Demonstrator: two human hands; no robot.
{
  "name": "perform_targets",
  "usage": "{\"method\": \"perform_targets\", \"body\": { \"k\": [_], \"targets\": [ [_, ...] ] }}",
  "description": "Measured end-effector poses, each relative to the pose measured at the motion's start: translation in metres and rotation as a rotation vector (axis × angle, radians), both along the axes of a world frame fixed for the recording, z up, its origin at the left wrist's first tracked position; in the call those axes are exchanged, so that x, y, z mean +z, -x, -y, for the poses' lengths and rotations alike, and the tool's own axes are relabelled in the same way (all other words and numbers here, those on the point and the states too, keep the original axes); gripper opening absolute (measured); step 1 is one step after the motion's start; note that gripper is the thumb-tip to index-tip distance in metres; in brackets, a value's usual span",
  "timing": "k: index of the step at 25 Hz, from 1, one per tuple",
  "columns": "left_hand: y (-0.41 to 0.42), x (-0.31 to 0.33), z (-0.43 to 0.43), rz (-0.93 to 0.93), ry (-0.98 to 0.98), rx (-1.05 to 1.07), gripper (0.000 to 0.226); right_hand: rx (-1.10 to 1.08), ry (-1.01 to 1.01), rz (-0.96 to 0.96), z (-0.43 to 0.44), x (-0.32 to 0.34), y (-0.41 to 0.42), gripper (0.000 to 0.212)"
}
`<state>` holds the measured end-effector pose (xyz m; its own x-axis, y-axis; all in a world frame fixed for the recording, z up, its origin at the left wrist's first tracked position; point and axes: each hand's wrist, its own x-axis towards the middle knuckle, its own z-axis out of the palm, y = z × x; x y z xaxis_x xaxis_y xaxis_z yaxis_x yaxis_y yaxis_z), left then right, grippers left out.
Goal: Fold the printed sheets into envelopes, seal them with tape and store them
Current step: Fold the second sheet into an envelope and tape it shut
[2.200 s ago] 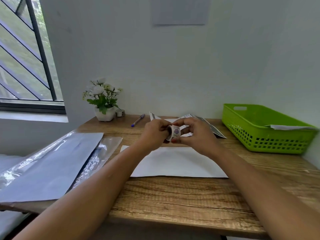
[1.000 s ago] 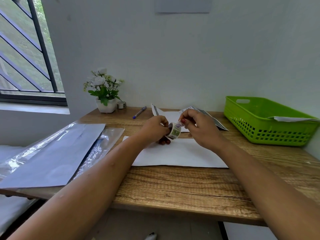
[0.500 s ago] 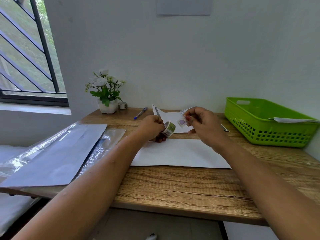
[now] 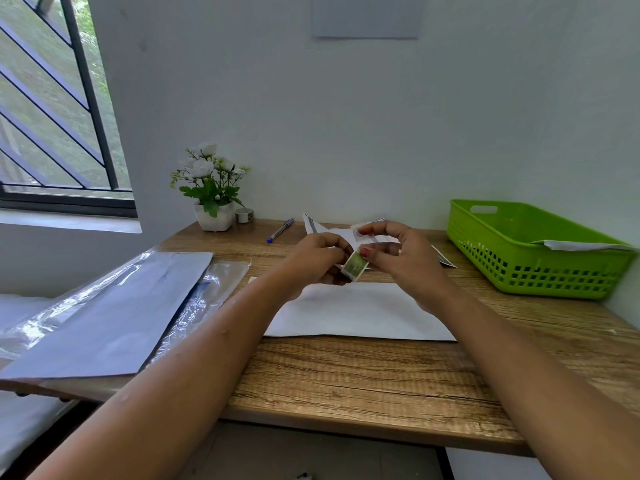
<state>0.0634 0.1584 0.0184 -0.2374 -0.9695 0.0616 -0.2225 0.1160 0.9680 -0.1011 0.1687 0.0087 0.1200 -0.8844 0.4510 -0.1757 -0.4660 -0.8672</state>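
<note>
Left hand: your left hand (image 4: 317,258) was curled round the tape roll (image 4: 354,264), holding it above the table between the two hands.
Right hand: your right hand (image 4: 403,259) was bent in a claw, and its upper fingertips held the free end of the tape strip (image 4: 357,231). The thumb sat lower, just beside the roll. Blur hid exactly how the strip was pinched.
Tape roll: it was small, with a green printed pattern, and it was tilted.
White sheet: the white sheet (image 4: 360,315) lay flat on the table (image 4: 346,379), directly under your hands and wrists.
Folded sheet: the folded printed sheet (image 4: 320,226) lay behind your hands near the wall, partly hidden by them.
Basket: the green basket (image 4: 540,268) stood at the right end of the table, well apart from your hands, with paper (image 4: 581,244) lying inside it.
Left side: plastic sleeves (image 4: 114,306) holding pale paper overhung the table's left edge.
Back edge: a pen (image 4: 280,231) lay near the flower pot (image 4: 213,216), and a second small roll (image 4: 244,215) stood just beside the pot.
</note>
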Motion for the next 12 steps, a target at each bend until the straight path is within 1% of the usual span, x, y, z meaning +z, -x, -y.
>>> {"method": "perform_targets", "body": {
  "k": [2, 3, 5, 8, 10, 12],
  "targets": [
    [-0.001, 0.000, 0.000, -0.082, 0.016, -0.090, 0.014, -0.055, 0.041, -0.001, 0.002, 0.000, 0.000, 0.030],
    [-0.001, -0.001, 0.000, -0.070, 0.046, -0.120, 0.011, -0.082, 0.054, 0.003, 0.003, -0.001, 0.000, 0.032],
    [-0.003, -0.004, 0.004, 0.060, 0.120, -0.107, 0.006, -0.114, 0.050, 0.036, 0.002, 0.000, -0.002, 0.031],
    [-0.010, -0.006, 0.013, 0.230, 0.191, 0.056, 0.011, -0.142, 0.006, 0.036, 0.002, -0.003, -0.004, 0.028],
    [-0.024, -0.003, 0.020, 0.377, 0.274, 0.200, 0.011, -0.147, -0.025, 0.040, 0.004, -0.003, -0.005, 0.030],
    [-0.045, 0.000, 0.033, 0.470, 0.312, 0.325, 0.015, -0.126, -0.050, 0.040, 0.004, -0.003, -0.006, 0.033]
  ]
}}
